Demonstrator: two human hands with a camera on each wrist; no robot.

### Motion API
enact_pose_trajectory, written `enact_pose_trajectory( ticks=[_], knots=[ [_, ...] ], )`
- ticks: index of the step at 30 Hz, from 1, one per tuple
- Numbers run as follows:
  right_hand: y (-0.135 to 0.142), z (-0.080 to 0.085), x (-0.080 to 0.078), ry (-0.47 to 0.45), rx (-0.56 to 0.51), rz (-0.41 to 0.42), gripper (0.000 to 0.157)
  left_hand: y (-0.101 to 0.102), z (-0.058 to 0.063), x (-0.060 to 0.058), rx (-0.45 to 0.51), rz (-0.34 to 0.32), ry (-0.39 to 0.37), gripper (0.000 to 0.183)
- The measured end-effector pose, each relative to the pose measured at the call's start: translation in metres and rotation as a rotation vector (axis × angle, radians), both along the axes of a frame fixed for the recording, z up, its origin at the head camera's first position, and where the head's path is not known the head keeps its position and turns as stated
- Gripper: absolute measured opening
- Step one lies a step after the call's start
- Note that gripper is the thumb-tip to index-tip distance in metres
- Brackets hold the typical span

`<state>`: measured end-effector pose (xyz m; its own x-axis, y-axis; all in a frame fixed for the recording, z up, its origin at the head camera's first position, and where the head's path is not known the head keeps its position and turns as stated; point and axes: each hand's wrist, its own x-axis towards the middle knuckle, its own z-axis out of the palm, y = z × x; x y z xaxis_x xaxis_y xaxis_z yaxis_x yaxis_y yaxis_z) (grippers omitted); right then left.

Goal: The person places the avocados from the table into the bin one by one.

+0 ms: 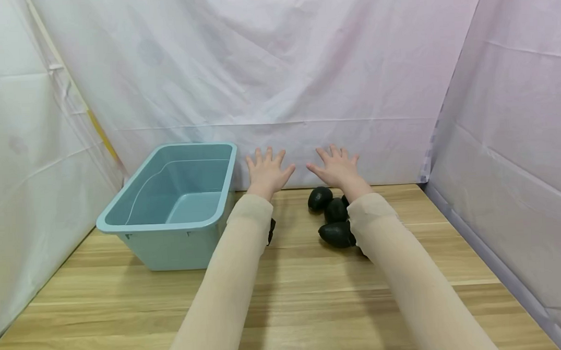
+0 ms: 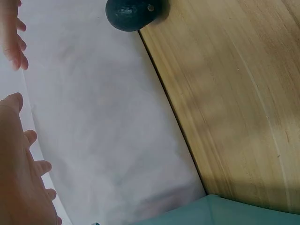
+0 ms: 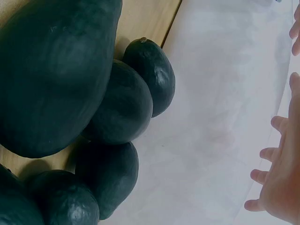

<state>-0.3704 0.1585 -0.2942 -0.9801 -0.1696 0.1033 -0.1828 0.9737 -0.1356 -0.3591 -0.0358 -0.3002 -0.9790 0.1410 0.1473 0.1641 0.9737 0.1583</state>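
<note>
Both hands are stretched out over the back of the table, fingers straight and spread, holding nothing. My left hand (image 1: 267, 174) is to the right of the blue-green plastic tub (image 1: 171, 247). Above several dark green avocados (image 1: 336, 235) reaches my right hand (image 1: 339, 170), apart from them. My right sleeve partly hides that cluster. In the right wrist view the avocados (image 3: 56, 70) lie close together, some touching, beside the right hand (image 3: 283, 173). Part of a dark object (image 1: 271, 231) shows beside my left sleeve; its kind is hidden. The left wrist view shows one avocado (image 2: 132, 13) and the left hand (image 2: 23, 164).
The tub stands on the left of the wood-grain table (image 1: 305, 309), and its visible inside floor is bare. White cloth (image 1: 275, 65) hangs behind the table and at both sides. A yellow-and-white pole (image 1: 97, 128) leans at the back left.
</note>
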Motion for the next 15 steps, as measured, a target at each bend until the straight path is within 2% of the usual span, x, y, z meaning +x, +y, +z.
enact_pose_trajectory(
  ticks=[15],
  knots=[
    [0.009,0.007,0.003,0.018,0.006,0.013,0.077,0.010,0.017,0.008,0.021,-0.056,0.032,0.068]
  ],
)
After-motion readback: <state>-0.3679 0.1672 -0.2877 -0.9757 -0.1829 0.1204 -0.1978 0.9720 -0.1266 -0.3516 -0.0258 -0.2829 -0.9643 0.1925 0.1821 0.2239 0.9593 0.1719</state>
